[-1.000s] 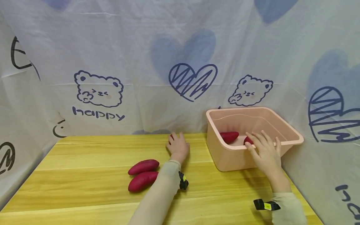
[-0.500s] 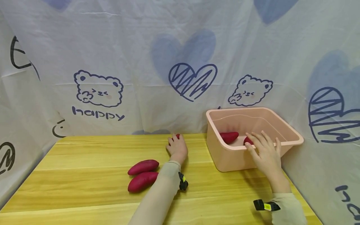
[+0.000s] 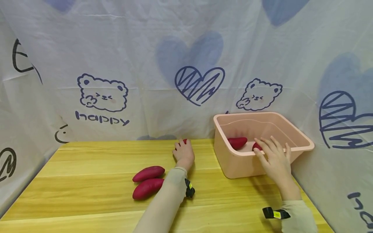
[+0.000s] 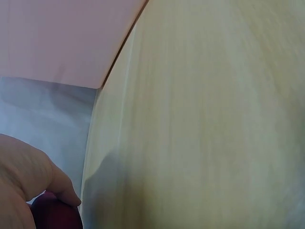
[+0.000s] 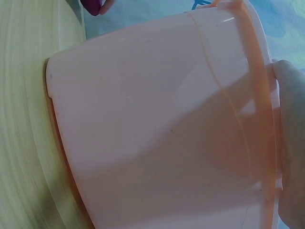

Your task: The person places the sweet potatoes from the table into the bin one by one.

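Observation:
At the table's far edge, my left hand (image 3: 184, 154) grips a purple-red sweet potato (image 3: 185, 141), mostly hidden under the fingers in the head view. The left wrist view shows a finger bent over that sweet potato (image 4: 56, 213), and its tip (image 5: 91, 5) also shows in the right wrist view. My right hand (image 3: 275, 161) rests on the near rim of a pink plastic bin (image 3: 237, 165), fingers spread loosely over the opening. Inside the bin lie one sweet potato (image 3: 238, 142) and another (image 3: 256, 147), partly hidden by the right hand.
Two more sweet potatoes, a rear one (image 3: 148, 173) and a front one (image 3: 147, 188), lie side by side left of my left forearm on the wooden table (image 3: 87, 191). A printed cloth (image 3: 145, 58) hangs behind the table and along both sides.
My left hand has turned and shifted slightly, so the sweet potato's end shows more beyond its fingers. The right hand and the bin stay put.

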The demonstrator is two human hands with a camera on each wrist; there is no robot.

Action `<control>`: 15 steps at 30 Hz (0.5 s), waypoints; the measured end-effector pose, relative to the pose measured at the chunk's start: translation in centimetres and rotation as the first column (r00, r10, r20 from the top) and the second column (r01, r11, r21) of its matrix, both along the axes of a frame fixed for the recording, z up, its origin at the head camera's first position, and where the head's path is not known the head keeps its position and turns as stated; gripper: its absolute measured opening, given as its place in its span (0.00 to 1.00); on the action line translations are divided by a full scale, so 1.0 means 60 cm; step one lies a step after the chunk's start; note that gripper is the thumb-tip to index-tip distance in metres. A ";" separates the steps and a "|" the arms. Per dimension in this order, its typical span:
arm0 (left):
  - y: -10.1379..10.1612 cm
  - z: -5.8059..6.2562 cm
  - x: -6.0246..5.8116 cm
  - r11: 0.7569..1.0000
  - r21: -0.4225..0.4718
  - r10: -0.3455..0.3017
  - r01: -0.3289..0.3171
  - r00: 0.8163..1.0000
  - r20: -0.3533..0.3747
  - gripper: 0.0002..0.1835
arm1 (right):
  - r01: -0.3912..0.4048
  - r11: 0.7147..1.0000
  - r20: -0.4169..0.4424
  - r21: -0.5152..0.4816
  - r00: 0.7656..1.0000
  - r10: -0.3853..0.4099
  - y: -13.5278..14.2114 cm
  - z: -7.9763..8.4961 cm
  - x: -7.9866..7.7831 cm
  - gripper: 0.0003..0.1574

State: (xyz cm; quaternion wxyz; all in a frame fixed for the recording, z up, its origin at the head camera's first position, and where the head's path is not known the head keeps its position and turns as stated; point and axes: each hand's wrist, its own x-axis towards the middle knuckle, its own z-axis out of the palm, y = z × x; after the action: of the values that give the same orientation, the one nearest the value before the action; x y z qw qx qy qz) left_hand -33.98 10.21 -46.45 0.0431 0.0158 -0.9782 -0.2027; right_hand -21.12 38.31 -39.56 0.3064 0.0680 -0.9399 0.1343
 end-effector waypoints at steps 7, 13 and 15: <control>0.004 0.002 0.001 0.999 -0.034 -0.017 0.016 0.999 -0.040 0.18 | 0.006 1.000 -0.002 0.002 1.000 -0.006 0.001 -0.001 0.001 0.30; 0.009 0.002 -0.003 0.999 -0.036 -0.020 0.016 0.995 -0.098 0.19 | 0.001 1.000 0.000 0.001 1.000 -0.001 0.000 -0.001 0.001 0.30; 0.010 0.003 -0.004 0.999 -0.037 -0.024 0.020 0.992 -0.121 0.18 | -0.001 1.000 -0.003 0.001 1.000 0.001 0.000 -0.001 0.000 0.30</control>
State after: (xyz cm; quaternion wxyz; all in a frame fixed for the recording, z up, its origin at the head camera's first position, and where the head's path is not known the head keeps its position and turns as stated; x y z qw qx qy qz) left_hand -34.19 10.80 -46.24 0.1005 -0.0082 -0.9773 -0.1861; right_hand -21.10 38.32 -39.60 0.3075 0.0688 -0.9396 0.1337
